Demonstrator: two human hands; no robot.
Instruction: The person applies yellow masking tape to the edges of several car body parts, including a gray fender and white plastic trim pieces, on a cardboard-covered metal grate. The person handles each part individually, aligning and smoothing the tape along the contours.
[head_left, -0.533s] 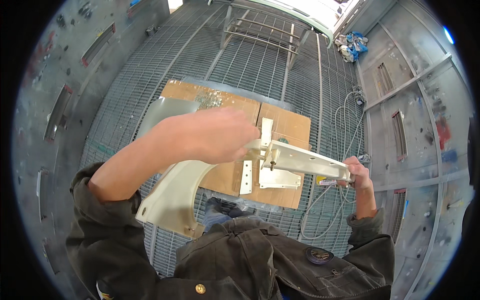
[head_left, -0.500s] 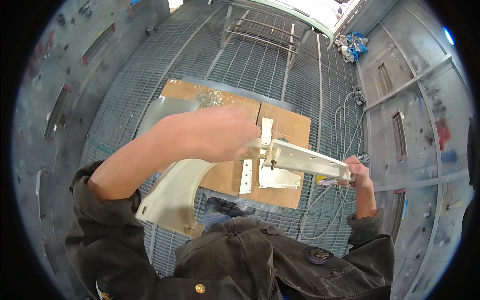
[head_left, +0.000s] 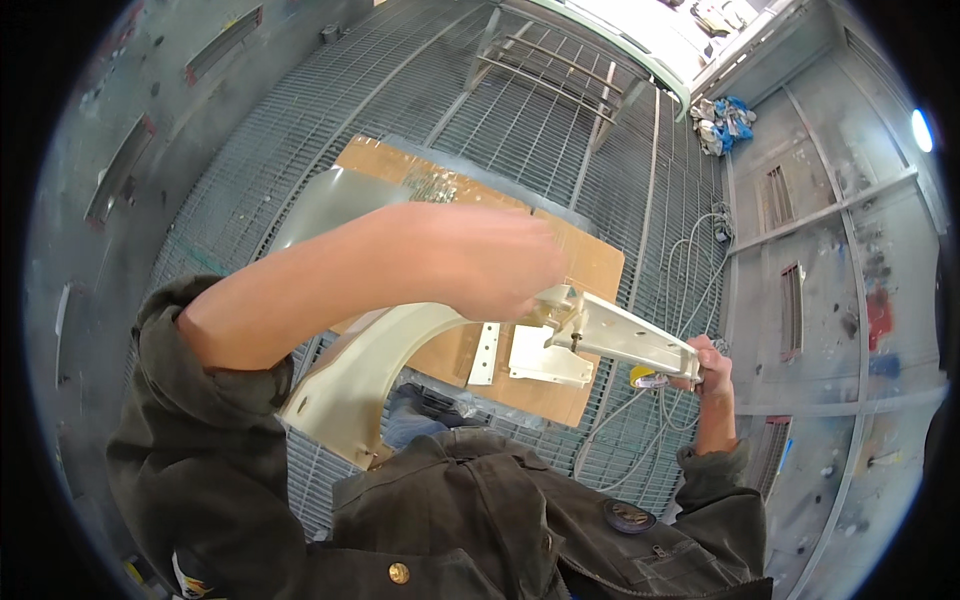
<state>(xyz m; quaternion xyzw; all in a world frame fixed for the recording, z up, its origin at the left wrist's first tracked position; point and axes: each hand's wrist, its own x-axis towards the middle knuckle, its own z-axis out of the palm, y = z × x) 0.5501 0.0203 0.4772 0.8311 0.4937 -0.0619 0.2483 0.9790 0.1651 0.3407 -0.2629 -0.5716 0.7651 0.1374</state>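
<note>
- Cream-painted metal is what both hands are busy with: a long channel-shaped bracket held up in the air over a cardboard sheet, running from the middle of the view out to the right.
- The left hand is closed around the bracket's left end, fingers curled down over it, right where a small bolt or pin sticks out below the metal. How tightly it grips I cannot tell; the back of the hand hides the fingertips.
- The right hand is clamped on the bracket's far right end, together with a small yellow-tipped tool whose kind is too small to make out.
- Compared with half a second ago, very little has shifted: the bracket sits at the same slant, the right hand is in the same spot, and the left hand has only slid a touch further over the end of the piece. I read that as a grip being adjusted or a fastener being worked at that end, not a carry or a set-down.
- Below the bracket, on the cardboard, lie a flat cream plate and a narrow cream strip, both untouched and in the same places as before.
- A large curved cream panel lies on the near left, partly under the left forearm.
- Everything rests on a grey metal grating floor; pale hoses trail along it on the right, and a bundle of blue and white rags sits at the far right.
</note>
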